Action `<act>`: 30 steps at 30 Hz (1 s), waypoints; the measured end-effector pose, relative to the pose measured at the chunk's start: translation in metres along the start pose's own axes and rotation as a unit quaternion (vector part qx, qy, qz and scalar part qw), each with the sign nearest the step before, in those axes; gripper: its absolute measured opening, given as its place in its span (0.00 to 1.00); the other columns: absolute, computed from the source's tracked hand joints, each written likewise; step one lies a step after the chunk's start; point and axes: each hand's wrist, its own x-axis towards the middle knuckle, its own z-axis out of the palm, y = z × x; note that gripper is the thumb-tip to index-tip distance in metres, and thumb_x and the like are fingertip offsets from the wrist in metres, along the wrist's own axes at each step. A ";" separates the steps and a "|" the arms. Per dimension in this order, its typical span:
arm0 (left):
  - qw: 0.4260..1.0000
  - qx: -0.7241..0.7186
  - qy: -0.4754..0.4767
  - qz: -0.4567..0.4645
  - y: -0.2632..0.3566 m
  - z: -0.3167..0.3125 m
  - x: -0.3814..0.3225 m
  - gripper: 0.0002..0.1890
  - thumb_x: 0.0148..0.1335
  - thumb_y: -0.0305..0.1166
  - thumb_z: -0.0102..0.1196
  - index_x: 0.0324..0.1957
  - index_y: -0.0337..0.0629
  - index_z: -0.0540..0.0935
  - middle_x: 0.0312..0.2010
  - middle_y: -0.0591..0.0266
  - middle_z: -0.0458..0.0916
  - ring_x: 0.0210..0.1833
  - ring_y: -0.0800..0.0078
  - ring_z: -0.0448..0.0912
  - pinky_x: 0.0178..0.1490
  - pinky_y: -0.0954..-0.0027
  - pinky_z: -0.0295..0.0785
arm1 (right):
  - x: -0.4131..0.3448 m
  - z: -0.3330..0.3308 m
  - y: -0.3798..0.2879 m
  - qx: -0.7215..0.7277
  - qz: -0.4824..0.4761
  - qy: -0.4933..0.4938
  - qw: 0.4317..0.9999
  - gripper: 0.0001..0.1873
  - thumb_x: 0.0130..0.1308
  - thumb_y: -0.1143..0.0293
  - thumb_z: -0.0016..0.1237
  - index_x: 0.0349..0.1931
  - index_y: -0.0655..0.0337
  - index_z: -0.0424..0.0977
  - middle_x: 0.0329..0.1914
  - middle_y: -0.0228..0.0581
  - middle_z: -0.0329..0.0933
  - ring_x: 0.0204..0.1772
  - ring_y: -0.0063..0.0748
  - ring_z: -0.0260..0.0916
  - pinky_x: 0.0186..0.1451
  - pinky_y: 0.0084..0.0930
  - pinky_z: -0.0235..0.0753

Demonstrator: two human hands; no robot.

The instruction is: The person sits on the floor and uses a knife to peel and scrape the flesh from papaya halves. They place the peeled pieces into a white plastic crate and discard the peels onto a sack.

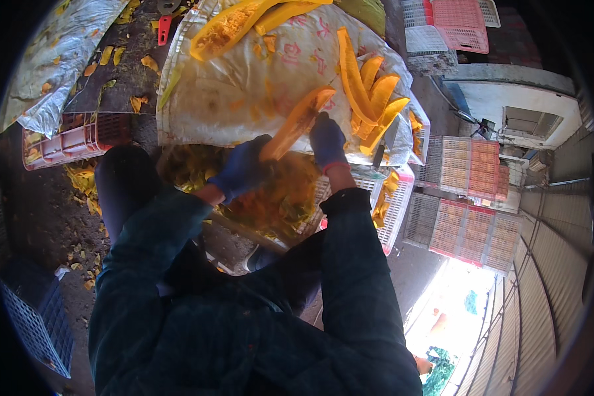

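My left hand [245, 166], in a blue glove, grips the lower end of a long orange pumpkin piece [297, 121]. The piece slants up and to the right above a white woven sack [218, 99]. Close to its right side is my right hand [328, 141], also gloved in blue, with its fingers curled. Whether it holds a small tool is not clear. Several peeled pumpkin slices [359, 79] lie on the sack to the right, beside a knife with a dark handle [378, 156]. A seedy pumpkin section [225, 34] rests at the far side.
Below my hands is a blurred heap of peelings [277, 198]. White plastic crates [398, 213] holding orange pieces stand at right. A red-handled tool [164, 29] lies at upper left. A pinkish crate [69, 143] and blue crate [42, 317] are left; stacked crates [475, 232] stand farther right.
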 end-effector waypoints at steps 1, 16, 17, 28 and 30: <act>0.999 -0.027 -0.019 -0.001 0.002 0.014 0.003 0.20 0.54 0.32 0.60 0.51 0.41 0.77 0.37 0.44 0.83 0.41 0.46 0.82 0.43 0.54 0.76 | -0.015 -0.015 0.011 -0.007 -0.019 0.010 1.000 0.08 0.67 0.70 0.40 0.40 0.63 0.71 0.26 0.51 0.78 0.32 0.55 0.78 0.36 0.48 0.77; 0.951 -0.183 -0.125 -0.216 0.019 -0.021 0.012 0.23 0.62 0.35 0.59 0.57 0.34 0.78 0.42 0.58 0.83 0.44 0.73 0.78 0.49 0.68 0.73 | 0.056 0.002 0.055 0.001 0.090 0.060 0.994 0.07 0.67 0.69 0.44 0.37 0.64 0.72 0.30 0.57 0.79 0.36 0.61 0.78 0.38 0.48 0.78; 0.952 -0.180 -0.125 -0.214 0.020 -0.025 0.012 0.23 0.62 0.35 0.59 0.57 0.33 0.78 0.42 0.58 0.83 0.45 0.73 0.78 0.50 0.68 0.72 | 0.065 0.002 0.050 0.003 0.100 0.055 0.993 0.07 0.66 0.69 0.44 0.37 0.64 0.72 0.31 0.57 0.79 0.36 0.62 0.78 0.39 0.49 0.78; 0.934 -0.235 -0.129 -0.235 0.023 -0.025 0.017 0.25 0.59 0.35 0.60 0.57 0.31 0.78 0.46 0.59 0.82 0.47 0.74 0.77 0.54 0.69 0.71 | 0.088 0.014 0.041 0.030 0.068 0.030 0.997 0.09 0.64 0.69 0.43 0.38 0.64 0.75 0.34 0.61 0.80 0.41 0.64 0.78 0.44 0.52 0.78; 0.926 -0.273 -0.114 -0.235 0.025 -0.025 0.017 0.26 0.59 0.35 0.60 0.57 0.31 0.78 0.46 0.59 0.82 0.48 0.74 0.77 0.54 0.69 0.70 | 0.096 0.016 0.045 0.022 0.067 -0.004 0.998 0.10 0.64 0.68 0.44 0.38 0.64 0.76 0.35 0.62 0.80 0.42 0.64 0.78 0.45 0.52 0.78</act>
